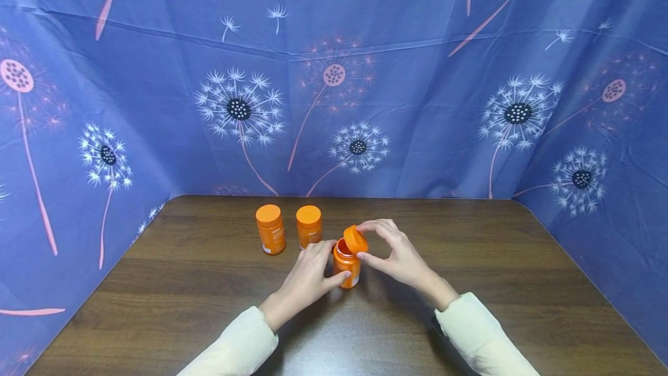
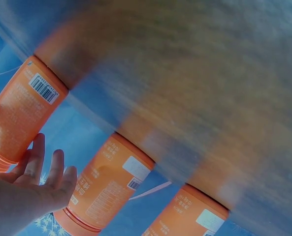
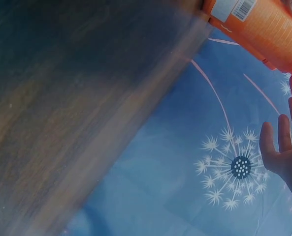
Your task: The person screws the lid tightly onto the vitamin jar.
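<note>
An orange bottle [image 1: 347, 264] stands uncapped on the table, its mouth showing. My left hand [image 1: 305, 277] grips it from the left, thumb in front and fingers round the far side. Between thumb and fingers, my right hand [image 1: 399, 254] pinches the orange screw cap [image 1: 356, 240], which tilts over the right of the bottle's mouth. In the left wrist view the held bottle [image 2: 22, 105] shows a barcode and a threaded neck. The right wrist view catches the bottle [image 3: 264, 27] at its top right corner, with most of the cap out of frame.
Two more orange bottles with caps on stand behind and left of my left hand: one at the far left [image 1: 271, 231], one nearer [image 1: 309, 222], partly hidden by that hand. The brown wood table [image 1: 469, 248] meets a blue dandelion-print cloth [image 1: 417, 103] at its back and sides.
</note>
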`<act>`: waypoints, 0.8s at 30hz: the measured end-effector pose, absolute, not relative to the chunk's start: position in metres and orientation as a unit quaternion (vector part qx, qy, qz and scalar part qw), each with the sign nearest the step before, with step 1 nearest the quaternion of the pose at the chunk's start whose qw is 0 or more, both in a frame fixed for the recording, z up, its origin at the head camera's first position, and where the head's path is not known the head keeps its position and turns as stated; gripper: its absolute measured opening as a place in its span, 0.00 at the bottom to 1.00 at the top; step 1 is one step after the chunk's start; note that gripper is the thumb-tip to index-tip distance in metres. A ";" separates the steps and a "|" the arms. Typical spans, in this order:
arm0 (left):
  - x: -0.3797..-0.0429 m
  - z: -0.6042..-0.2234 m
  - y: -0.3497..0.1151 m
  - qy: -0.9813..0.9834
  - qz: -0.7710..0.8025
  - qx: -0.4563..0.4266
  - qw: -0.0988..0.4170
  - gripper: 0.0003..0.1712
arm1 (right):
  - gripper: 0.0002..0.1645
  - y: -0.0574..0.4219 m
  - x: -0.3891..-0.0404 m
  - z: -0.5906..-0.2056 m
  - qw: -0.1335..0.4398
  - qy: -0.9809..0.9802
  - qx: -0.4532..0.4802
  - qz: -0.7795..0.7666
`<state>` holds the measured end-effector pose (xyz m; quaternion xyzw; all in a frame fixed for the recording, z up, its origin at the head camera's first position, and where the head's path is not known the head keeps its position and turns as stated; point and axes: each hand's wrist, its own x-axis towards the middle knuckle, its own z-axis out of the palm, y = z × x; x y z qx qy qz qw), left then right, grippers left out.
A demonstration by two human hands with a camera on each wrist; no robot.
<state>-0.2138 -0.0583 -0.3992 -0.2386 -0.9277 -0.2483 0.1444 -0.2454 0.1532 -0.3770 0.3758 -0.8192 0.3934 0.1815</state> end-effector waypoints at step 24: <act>-0.214 -0.401 -0.060 -0.933 -0.236 -0.236 0.133 0.34 | 0.22 0.145 -0.246 -0.380 0.188 -0.806 0.420 0.372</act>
